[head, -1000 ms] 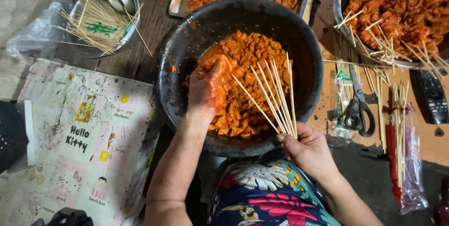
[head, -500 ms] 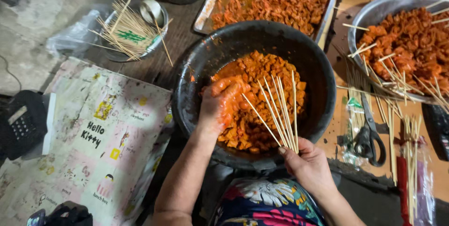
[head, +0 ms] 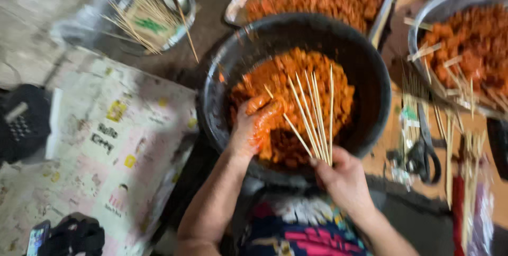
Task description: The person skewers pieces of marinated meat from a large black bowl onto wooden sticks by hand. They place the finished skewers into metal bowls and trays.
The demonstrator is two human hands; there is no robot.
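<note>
The pale printed cloth with cartoon figures [head: 106, 150] spreads over the lower left, and the view has drawn closer and blurrier than half a second ago. Beside it sits the big round black basin [head: 370, 76], part filled with orange sauce-coated meat chunks [head: 296, 76]. Beyond it lies a rectangular metal tray [head: 389, 7] of the same food, and at the right a round steel bowl [head: 423, 18] of skewered pieces. The left hand [head: 256, 126] — smeared orange — now lies lower in the basin, nearer its close rim, fingers curled on the chunks; whether its grip holds a piece cannot be told. The right hand [head: 344, 179] stays clenched round a bundle of thin bamboo skewers [head: 315, 113], tips fanned over the meat. Black-handled scissors [head: 423, 155] lie right of the basin — among loose sticks
</note>
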